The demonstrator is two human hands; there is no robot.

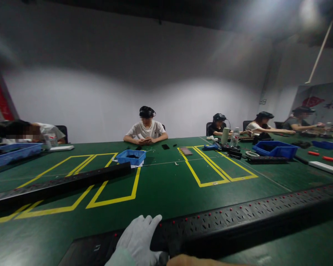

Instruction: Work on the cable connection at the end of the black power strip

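Note:
My left hand (138,238), in a pale grey glove, lies across a long black slotted bar (224,220) with small red dots along it. Its fingers reach over the bar's far edge, and the thumb presses at the near side. Close to that thumb is a small dark rounded thing (163,257) I cannot make out. Only a sliver of my ungloved right hand or forearm (194,261) shows at the bottom edge, its fingers hidden. The bar runs from the bottom left toward the right edge.
Another long black bar (63,181) lies on the green table (166,188) at left. Blue bins (276,149), a small blue tray (131,157), a bottle (234,137) and a blue power tool (212,146) stand farther back. Several people sit across, one person (146,129) directly opposite.

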